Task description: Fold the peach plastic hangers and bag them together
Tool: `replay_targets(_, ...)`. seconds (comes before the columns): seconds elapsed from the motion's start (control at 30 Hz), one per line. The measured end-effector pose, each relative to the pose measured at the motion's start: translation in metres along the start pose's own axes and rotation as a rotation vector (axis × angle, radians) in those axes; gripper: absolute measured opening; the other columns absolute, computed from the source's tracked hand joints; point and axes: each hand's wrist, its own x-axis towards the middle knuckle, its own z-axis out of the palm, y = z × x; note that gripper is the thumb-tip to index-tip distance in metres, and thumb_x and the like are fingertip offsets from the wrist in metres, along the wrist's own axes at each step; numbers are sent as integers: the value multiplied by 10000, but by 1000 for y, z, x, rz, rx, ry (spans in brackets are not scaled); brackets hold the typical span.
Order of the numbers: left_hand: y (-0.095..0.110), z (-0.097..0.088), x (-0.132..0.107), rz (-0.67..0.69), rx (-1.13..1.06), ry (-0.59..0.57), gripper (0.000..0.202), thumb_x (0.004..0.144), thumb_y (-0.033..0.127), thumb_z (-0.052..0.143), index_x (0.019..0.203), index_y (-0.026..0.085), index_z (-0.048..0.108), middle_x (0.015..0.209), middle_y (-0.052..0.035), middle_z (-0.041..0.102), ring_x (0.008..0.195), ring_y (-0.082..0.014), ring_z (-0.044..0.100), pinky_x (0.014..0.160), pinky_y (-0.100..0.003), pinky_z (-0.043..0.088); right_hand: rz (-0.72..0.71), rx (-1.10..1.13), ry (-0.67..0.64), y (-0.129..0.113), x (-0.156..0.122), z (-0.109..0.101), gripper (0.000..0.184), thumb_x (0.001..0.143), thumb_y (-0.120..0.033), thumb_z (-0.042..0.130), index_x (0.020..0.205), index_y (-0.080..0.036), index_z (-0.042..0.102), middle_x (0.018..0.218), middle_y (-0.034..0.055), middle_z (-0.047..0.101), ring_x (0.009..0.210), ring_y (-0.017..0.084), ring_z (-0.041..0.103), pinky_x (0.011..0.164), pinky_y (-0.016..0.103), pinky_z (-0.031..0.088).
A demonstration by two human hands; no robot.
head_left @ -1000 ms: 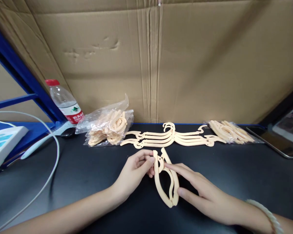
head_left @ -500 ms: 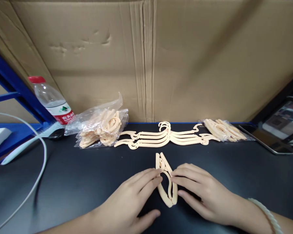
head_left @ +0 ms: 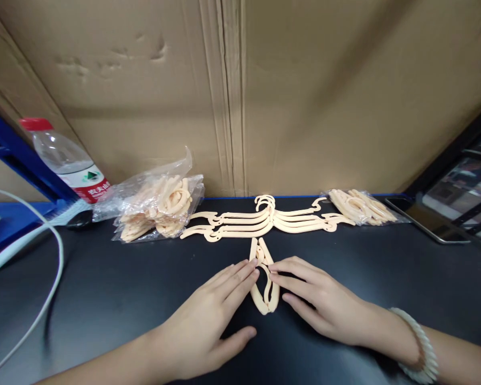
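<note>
A folded beige clothes hanger (head_left: 272,302) lies flat on the black table, its two arms folded together around the hook. My left hand (head_left: 216,313) rests its fingertips on the hanger's left arm, with the thumb spread away over the table. On the opposite side, my right hand (head_left: 323,299) touches the right arm with outstretched fingers. Neither hand is closed round it. Just beyond it, several unfolded beige hangers (head_left: 246,232) lie nested in a stack, hooks pointing away from me.
Clear plastic bags of folded hangers lie at the left (head_left: 156,208) and right (head_left: 363,207) of the stack. A red-capped water bottle (head_left: 70,163), a white cable (head_left: 60,256) and a blue frame (head_left: 20,166) are at left. A dark tablet-like device (head_left: 428,222) lies right; cardboard (head_left: 324,96) stands behind.
The folded hanger and both hands have shifted slightly away from me, nearer the stack. The hanger's lower end is straighter toward me. The camera view has turned a little right.
</note>
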Motion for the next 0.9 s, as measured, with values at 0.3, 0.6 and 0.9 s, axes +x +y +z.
replay_targets(0.3, -5, -7, -4, -95, -118, 119, 640, 903, 251, 526, 1483, 303, 260, 1561, -56, 259, 1397, -279, 311, 1130, -456, 309, 135, -348, 203, 66, -14, -29, 310, 936, -174, 457, 1226, -185, 565, 1171, 113, 621, 1101, 251, 558, 968, 479, 472)
replay_targets(0.6, -6, -6, -4, -153, -236, 272, 469, 908, 235, 515, 1364, 274, 415, 1436, -76, 455, 1316, -254, 434, 1105, -419, 368, 185, -354, 205, 104, -18, -31, 178, 937, -261, 507, 1075, -206, 605, 1063, 107, 615, 998, 265, 570, 886, 486, 491)
replay_targets(0.9, -6, -7, -6, -184, -357, 330, 360, 921, 215, 508, 1278, 256, 479, 1339, -61, 527, 1238, -215, 504, 1045, -345, 441, 213, -293, 181, 96, -13, -29, 116, 948, -264, 475, 916, -205, 570, 977, 98, 564, 913, 250, 541, 811, 428, 470)
